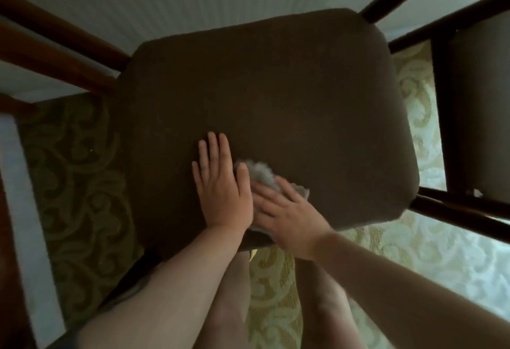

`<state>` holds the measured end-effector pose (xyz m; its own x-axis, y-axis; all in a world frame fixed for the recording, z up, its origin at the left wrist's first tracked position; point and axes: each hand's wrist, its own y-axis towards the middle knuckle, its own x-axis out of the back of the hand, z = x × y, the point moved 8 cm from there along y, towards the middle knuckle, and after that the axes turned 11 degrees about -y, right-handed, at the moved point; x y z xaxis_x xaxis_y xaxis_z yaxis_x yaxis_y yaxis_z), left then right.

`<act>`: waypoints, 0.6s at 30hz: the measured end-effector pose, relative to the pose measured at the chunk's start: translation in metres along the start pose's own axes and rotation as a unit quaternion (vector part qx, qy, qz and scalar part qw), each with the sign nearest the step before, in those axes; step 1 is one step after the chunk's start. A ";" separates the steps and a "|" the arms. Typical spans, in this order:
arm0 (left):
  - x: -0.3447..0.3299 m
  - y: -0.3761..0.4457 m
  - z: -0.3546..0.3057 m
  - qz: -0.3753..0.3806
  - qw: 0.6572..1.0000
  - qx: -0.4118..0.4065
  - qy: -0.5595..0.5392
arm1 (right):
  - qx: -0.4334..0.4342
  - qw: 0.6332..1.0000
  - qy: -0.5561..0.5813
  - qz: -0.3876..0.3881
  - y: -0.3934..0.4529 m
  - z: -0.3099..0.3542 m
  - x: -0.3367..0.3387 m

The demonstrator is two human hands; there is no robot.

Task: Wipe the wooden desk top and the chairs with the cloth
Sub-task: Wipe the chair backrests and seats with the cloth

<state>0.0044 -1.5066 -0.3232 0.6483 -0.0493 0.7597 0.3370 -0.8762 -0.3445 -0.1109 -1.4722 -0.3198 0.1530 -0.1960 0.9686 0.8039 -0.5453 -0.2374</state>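
Risk first: the crumpled pale grey cloth point(265, 176) is bunched small under your right hand point(287, 213), so only a narrow patch of it seems to meet the dark brown upholstered chair seat point(276, 86). A wad like that is likely to skip over the fabric nap and leave most of the cushion untouched.

Your right hand lies flat on the cloth, fingers spread, pressing down rather than closed round it. With no real grip, a fast stroke could leave the cloth behind or push it off the near seat edge, which sits just below your wrist, onto the patterned green and cream carpet point(276, 293).

Your left hand point(220, 186) rests open, palm down, on bare cushion, its thumb touching the cloth and the right hand's fingertips. Braced that close, it stands in the way of any leftward stroke.

The dark wooden chair frame rails point(455, 210), well beyond your right hand, look untouched. They are easy to forget, and knuckles could knock them on a long sweep.

The wooden worktop is not clearly in view, so I cannot tell whether it has been wiped.

Containers: none visible, and no bucket or basin for rinsing the cloth.
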 end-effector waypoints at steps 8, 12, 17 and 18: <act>-0.009 -0.022 -0.001 0.026 0.999 -0.017 0.033 | -0.761 0.622 0.171 -0.071 -0.122 -0.128 -0.010; -0.015 -0.026 -0.001 0.012 0.999 0.003 0.041 | -0.212 0.977 0.028 -0.024 -0.046 -0.064 -0.005; -0.019 -0.029 -0.004 -0.016 0.999 0.014 0.044 | -0.566 0.814 0.102 -0.083 -0.110 -0.171 -0.008; -0.020 -0.031 -0.003 -0.024 0.999 0.026 0.041 | -0.660 0.735 0.126 -0.087 -0.114 -0.167 -0.008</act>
<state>-0.0213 -1.4801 -0.3262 0.5729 -0.0497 0.8181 0.4025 -0.8525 -0.3337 -0.2999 -1.5441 -0.3128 -0.1309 -0.0846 0.9878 -0.4852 -0.8634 -0.1382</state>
